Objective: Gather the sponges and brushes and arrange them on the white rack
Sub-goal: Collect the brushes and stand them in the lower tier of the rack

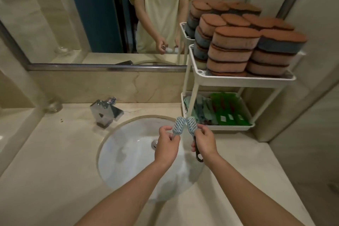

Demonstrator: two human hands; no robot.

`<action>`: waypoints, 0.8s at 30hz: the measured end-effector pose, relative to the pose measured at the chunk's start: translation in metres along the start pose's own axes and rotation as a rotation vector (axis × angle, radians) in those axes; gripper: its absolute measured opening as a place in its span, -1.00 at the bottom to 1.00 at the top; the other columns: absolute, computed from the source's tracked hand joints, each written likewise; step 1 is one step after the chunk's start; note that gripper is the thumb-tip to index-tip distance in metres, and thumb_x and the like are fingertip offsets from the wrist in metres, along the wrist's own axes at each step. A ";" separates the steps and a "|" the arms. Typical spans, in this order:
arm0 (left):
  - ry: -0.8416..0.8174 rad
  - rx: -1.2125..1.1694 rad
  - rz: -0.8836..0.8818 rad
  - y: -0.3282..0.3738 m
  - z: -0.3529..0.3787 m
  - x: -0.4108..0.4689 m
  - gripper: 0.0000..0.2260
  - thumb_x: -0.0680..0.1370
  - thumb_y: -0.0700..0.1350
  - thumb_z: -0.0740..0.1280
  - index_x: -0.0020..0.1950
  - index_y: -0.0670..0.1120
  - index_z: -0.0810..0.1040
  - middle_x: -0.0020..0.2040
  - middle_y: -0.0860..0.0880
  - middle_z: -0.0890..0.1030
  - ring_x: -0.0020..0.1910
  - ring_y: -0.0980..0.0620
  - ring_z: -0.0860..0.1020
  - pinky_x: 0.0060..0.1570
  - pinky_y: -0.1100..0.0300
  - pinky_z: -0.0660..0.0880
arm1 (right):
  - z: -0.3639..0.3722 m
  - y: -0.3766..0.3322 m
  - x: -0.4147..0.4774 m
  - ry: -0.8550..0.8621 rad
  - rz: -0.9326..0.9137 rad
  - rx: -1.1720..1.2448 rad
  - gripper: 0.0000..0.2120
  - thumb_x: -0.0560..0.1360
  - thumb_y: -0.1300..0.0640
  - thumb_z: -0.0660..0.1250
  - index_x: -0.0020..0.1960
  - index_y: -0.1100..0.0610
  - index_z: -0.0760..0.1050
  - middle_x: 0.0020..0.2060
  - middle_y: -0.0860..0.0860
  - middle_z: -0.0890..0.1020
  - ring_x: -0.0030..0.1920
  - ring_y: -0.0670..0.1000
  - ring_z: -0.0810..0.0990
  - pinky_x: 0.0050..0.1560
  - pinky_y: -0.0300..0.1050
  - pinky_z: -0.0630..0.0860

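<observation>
Over the sink, my left hand grips the handle of a pale blue bristle brush. My right hand grips a second blue brush with a dark handle that sticks out below my palm. Both brush heads point up and nearly touch each other. To the right stands the white rack, two tiers high. Its upper tier carries several stacks of orange and blue sponges. The lower tier holds several brushes and green packaged items.
A round white basin is sunk into the beige counter. A chrome faucet stands behind it. A glass sits at the back left. The mirror above reflects a person and the rack.
</observation>
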State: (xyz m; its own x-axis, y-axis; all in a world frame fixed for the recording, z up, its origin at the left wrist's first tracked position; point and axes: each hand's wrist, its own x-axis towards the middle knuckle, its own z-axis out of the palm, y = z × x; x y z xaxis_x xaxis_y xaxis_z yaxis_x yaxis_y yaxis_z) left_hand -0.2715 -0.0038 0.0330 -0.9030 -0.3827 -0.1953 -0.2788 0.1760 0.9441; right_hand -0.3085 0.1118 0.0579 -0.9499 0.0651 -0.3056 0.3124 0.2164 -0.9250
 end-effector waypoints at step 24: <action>-0.002 -0.127 -0.238 0.098 0.147 0.076 -0.67 0.63 -0.26 0.16 0.40 -0.09 0.38 0.28 -0.12 0.50 0.11 -0.09 0.51 -0.17 0.18 0.51 | -0.106 -0.020 0.140 -0.032 0.155 0.189 -0.71 0.58 0.33 0.19 0.15 0.05 0.55 0.00 0.00 0.56 0.01 0.04 0.53 0.08 -0.05 0.54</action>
State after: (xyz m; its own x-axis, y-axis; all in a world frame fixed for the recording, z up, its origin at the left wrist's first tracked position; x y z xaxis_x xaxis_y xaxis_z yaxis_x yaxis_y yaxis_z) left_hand -0.4151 0.1176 0.0721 -0.8179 -0.3976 -0.4159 -0.4399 -0.0339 0.8974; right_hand -0.4481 0.2197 0.0578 -0.8909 0.0518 -0.4513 0.4527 0.0196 -0.8914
